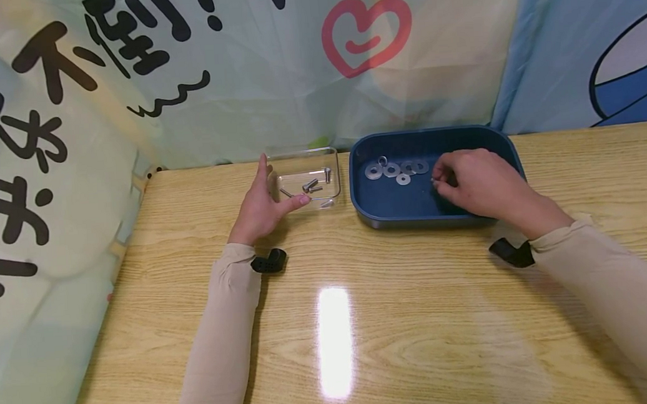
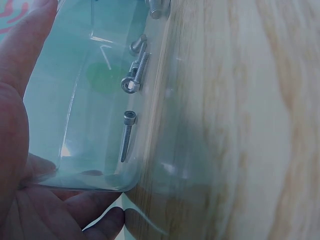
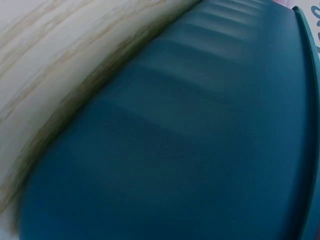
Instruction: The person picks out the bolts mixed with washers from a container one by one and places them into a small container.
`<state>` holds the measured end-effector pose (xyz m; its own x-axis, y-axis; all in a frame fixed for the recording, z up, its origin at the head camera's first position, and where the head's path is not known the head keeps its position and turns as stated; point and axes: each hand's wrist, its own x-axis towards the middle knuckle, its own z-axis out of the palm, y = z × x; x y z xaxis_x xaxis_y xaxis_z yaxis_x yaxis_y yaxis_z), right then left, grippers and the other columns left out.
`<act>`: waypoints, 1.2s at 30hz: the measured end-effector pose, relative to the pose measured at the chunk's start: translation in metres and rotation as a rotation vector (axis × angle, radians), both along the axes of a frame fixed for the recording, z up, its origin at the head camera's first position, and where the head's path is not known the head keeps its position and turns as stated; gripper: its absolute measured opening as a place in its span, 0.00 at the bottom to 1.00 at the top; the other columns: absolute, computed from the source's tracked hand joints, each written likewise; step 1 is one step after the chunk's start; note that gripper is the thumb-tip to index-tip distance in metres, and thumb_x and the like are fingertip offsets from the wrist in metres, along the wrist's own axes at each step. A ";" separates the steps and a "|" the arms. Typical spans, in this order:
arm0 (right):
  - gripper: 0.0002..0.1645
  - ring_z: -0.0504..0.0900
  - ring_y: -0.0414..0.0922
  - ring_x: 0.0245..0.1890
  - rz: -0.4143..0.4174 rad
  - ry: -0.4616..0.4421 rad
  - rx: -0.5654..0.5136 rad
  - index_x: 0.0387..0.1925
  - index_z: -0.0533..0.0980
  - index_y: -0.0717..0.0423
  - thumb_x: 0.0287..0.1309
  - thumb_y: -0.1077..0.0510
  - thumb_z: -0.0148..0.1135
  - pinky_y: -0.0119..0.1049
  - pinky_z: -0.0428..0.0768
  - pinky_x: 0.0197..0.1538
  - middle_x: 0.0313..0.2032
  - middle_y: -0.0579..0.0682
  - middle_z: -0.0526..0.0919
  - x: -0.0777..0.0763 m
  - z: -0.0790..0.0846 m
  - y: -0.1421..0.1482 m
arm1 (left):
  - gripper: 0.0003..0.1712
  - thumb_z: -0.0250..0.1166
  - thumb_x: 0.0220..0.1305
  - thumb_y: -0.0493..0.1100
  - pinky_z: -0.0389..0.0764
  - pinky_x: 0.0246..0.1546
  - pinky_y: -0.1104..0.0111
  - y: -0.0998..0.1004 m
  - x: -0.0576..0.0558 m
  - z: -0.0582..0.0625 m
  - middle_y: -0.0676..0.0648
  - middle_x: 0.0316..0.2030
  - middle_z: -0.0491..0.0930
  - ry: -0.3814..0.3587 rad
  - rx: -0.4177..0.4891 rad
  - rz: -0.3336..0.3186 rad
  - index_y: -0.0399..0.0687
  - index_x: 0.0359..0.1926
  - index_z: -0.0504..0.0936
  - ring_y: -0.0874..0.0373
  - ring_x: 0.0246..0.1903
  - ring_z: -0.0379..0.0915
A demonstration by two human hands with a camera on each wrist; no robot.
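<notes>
My left hand (image 1: 259, 209) grips the left end of a clear plastic box (image 1: 305, 163), thumb along its front and fingers around the end. Several metal socket-head screws (image 2: 127, 131) lie inside the box. Over the right part of a dark blue tray (image 1: 393, 202), my right hand (image 1: 480, 181) is lowered with curled fingers. Thumb and index finger pinch a small metal piece (image 1: 433, 181), mostly hidden by the fingertips. Left of that hand, several flat washers (image 1: 391, 170) and a small ring (image 1: 382, 160) lie on the tray floor. The right wrist view shows only the tray's outer side (image 3: 175, 140) close up.
Both containers stand side by side at the back of a wood-grain table (image 1: 287, 330), a narrow gap between them. A printed curtain (image 1: 272, 105) hangs right behind them and along the left edge. Light glares off the tabletop in front.
</notes>
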<state>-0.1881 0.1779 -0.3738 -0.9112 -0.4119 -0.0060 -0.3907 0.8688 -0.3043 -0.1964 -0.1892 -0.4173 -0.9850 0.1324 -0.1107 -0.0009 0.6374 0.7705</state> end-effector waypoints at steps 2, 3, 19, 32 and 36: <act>0.11 0.80 0.49 0.30 -0.006 0.006 -0.004 0.42 0.82 0.65 0.64 0.60 0.64 0.51 0.79 0.37 0.35 0.57 0.84 0.000 0.000 -0.002 | 0.72 0.74 0.57 0.62 0.55 0.73 0.52 0.000 0.000 0.000 0.41 0.79 0.48 0.000 0.000 0.000 0.51 0.80 0.29 0.45 0.76 0.46; 0.11 0.80 0.49 0.30 -0.008 0.009 -0.006 0.42 0.82 0.65 0.64 0.60 0.64 0.51 0.79 0.38 0.35 0.57 0.84 0.000 0.000 -0.003 | 0.72 0.74 0.57 0.62 0.55 0.73 0.52 0.000 0.000 0.000 0.41 0.79 0.48 0.001 0.000 -0.001 0.51 0.80 0.29 0.45 0.76 0.46; 0.10 0.80 0.49 0.30 -0.024 0.046 -0.079 0.42 0.82 0.63 0.64 0.60 0.64 0.50 0.79 0.36 0.36 0.56 0.85 0.006 0.004 -0.022 | 0.72 0.74 0.57 0.61 0.55 0.73 0.51 0.000 0.001 0.000 0.41 0.79 0.47 0.008 0.014 -0.006 0.49 0.80 0.28 0.45 0.76 0.47; 0.11 0.81 0.51 0.36 -0.050 0.026 -0.125 0.45 0.82 0.61 0.64 0.59 0.64 0.50 0.78 0.41 0.39 0.56 0.85 0.008 0.003 -0.039 | 0.72 0.75 0.57 0.61 0.54 0.73 0.51 0.001 -0.001 -0.001 0.41 0.79 0.48 0.000 0.013 0.000 0.50 0.80 0.29 0.45 0.76 0.46; 0.11 0.81 0.51 0.37 -0.046 0.036 -0.155 0.45 0.83 0.61 0.64 0.59 0.63 0.51 0.78 0.41 0.39 0.56 0.85 0.008 0.003 -0.044 | 0.72 0.75 0.57 0.61 0.55 0.73 0.51 0.001 0.000 0.000 0.41 0.78 0.48 0.004 0.015 0.001 0.49 0.80 0.29 0.44 0.76 0.46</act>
